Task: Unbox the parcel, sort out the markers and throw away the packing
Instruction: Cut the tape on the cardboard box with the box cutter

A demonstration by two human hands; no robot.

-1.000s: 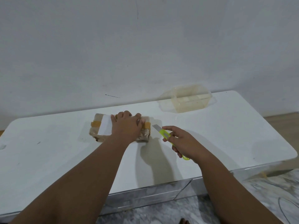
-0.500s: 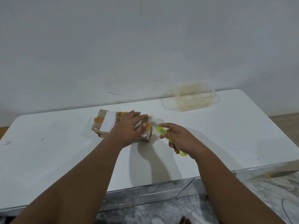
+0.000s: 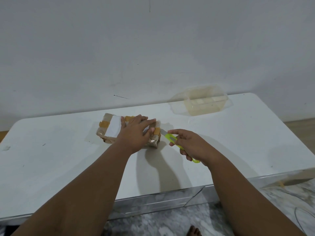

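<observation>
A small parcel (image 3: 109,128), wrapped in brown paper and clear tape with a white label and orange tape patches, lies on the white table (image 3: 238,137). My left hand (image 3: 134,133) lies flat on top of the parcel and presses it down, covering its right half. My right hand (image 3: 190,145) grips a yellow-green utility knife (image 3: 172,138) just right of the parcel. The knife's blade is out and its tip touches the parcel's right end, beside an orange tape patch. The contents of the parcel are hidden.
A clear plastic container (image 3: 202,103) stands open at the back right of the table, near the wall. The table's front edge runs below my forearms, with a marbled floor (image 3: 170,223) beneath. A foot (image 3: 193,231) shows at the bottom.
My right hand has moved the knife left, from a gap beside the parcel to its right end. My left hand has stayed on the parcel, its fingers spread flatter.
</observation>
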